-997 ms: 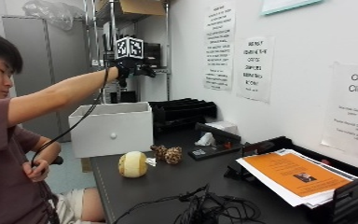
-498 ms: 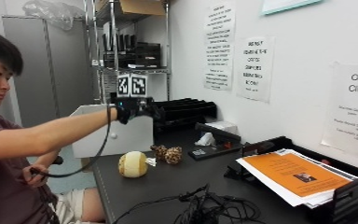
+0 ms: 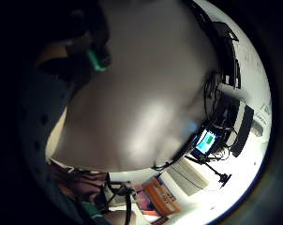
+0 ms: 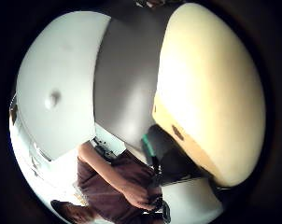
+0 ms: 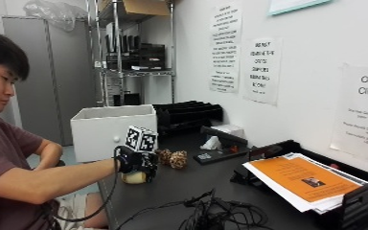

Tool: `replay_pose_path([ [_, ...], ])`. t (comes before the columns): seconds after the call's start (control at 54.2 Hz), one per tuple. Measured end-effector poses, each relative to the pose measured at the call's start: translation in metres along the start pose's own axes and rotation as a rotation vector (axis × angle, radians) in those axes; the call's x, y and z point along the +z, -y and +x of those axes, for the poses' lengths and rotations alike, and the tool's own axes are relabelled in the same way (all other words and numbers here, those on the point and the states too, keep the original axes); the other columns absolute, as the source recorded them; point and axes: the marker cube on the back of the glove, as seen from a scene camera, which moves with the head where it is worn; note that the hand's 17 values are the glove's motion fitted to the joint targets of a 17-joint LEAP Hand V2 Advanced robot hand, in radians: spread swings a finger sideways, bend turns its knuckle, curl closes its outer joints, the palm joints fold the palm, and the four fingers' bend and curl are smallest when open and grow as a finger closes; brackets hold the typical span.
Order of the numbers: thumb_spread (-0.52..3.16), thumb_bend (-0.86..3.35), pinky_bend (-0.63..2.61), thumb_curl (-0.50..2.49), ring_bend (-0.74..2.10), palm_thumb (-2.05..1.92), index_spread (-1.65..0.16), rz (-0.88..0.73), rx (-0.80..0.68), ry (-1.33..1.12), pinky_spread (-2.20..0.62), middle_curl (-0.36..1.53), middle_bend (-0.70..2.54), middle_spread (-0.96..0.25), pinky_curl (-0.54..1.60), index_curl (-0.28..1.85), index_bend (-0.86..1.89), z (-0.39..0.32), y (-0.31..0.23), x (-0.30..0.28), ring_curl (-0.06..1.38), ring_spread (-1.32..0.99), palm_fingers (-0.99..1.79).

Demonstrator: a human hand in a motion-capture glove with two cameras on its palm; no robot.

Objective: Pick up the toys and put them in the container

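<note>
Cream ball toy (image 5: pixel 135 178) sits on the table (image 5: pixel 190 187) under the gloved right hand (image 5: pixel 135 162), finger state not visible; a glancing contact could roll it off the near edge.

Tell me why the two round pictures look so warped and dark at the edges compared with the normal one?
Thumb side palm view: a very wide lens bulges the close cream toy and the white container, with a black rim around. Little finger side palm view: the table swells, with soft glare. Outside view: evenly lit, lines straight, gloved right hand over the toy.
</note>
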Motion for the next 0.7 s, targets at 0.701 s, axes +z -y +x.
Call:
replay_pose_path([
  [0.701,0.84,0.13,1.27,0.69,1.12,0.63,-0.29,0.298,0.001,-0.042,-0.33,0.50,0.42,-0.46,0.45,0.23,0.23,-0.041,-0.031,-0.276,0.60,-0.40,0.72],
])
